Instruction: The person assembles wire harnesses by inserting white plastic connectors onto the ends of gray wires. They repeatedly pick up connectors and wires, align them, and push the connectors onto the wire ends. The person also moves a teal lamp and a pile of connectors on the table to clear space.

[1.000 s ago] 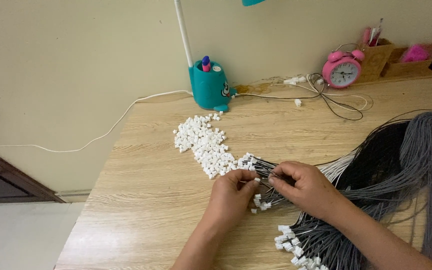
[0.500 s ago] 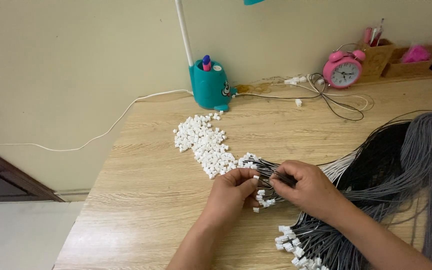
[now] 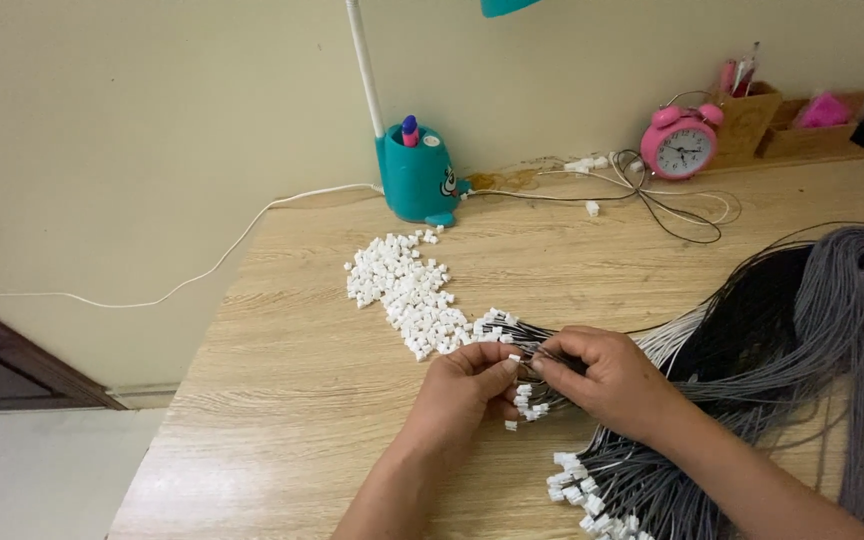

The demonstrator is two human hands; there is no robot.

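— At the near middle of the pale wooden desk (image 3: 282,400), which way does the work lie from each hand?

— Going from the left: the loose heap of small white plastic connector housings (image 3: 402,290) sits up and to the left of the left hand (image 3: 467,385), close by but not touching it. That hand pinches one small white housing (image 3: 514,359) between thumb and forefinger, its fingertips pointing right.

— And the other side?

— Just beside it, almost fingertip to fingertip, the right hand (image 3: 607,375) pinches the ends of thin grey wires (image 3: 542,352), its fingertips pointing left toward the housing. So the two meet head-on, with the wire's long axis running roughly left to right, level with the desk.

— Which hand is nearer the heap?

— Left hand, clearly. The right one lies over the bundle of black and grey wires (image 3: 782,330), which sweeps away to the right and toward the far edge.

— Their poses?

— Both forearms come in from the bottom edge, wrists low over the desk, fingers curled in. Below them lies a cluster of wire ends already capped in white (image 3: 577,490)
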